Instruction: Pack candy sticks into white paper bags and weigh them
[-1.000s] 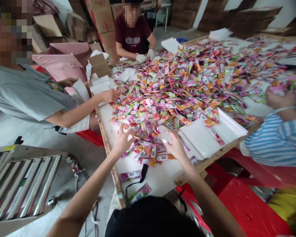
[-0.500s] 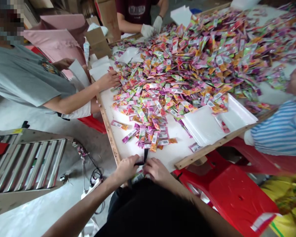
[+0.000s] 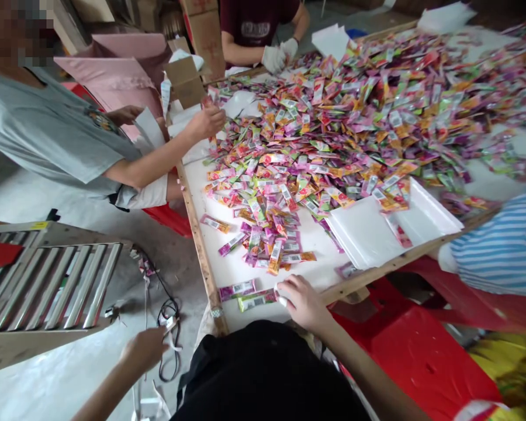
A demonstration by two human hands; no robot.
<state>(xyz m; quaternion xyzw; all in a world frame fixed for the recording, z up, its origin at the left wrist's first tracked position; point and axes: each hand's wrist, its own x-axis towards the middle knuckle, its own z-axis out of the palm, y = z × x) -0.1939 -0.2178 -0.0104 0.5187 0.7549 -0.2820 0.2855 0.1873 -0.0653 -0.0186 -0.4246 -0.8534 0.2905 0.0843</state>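
Note:
A huge heap of colourful sachets (image 3: 355, 117) covers the white table (image 3: 228, 269). A smaller bunch of sachets (image 3: 272, 242) lies nearer me. At the near edge lie a purple sachet (image 3: 236, 289) and a green sachet (image 3: 256, 300), side by side. My right hand (image 3: 304, 301) rests on the table edge with bent fingers, its fingertips touching the green sachet's right end. My left hand (image 3: 144, 349) hangs off the table to the left, over the floor beside a black cable (image 3: 169, 310). Its fingers do not show.
A stack of white trays (image 3: 368, 231) sits on the table's right. A person in grey reaches in with a hand (image 3: 208, 120). White-gloved hands (image 3: 274, 55) work at the far end, a striped sleeve (image 3: 504, 245) at right. Roller conveyor (image 3: 48, 286) at left, red stool (image 3: 421, 356).
My hands came back from the sachet bunch to the near edge. Then the left hand dropped off the table to the left. Two sachets now lie bare at the edge.

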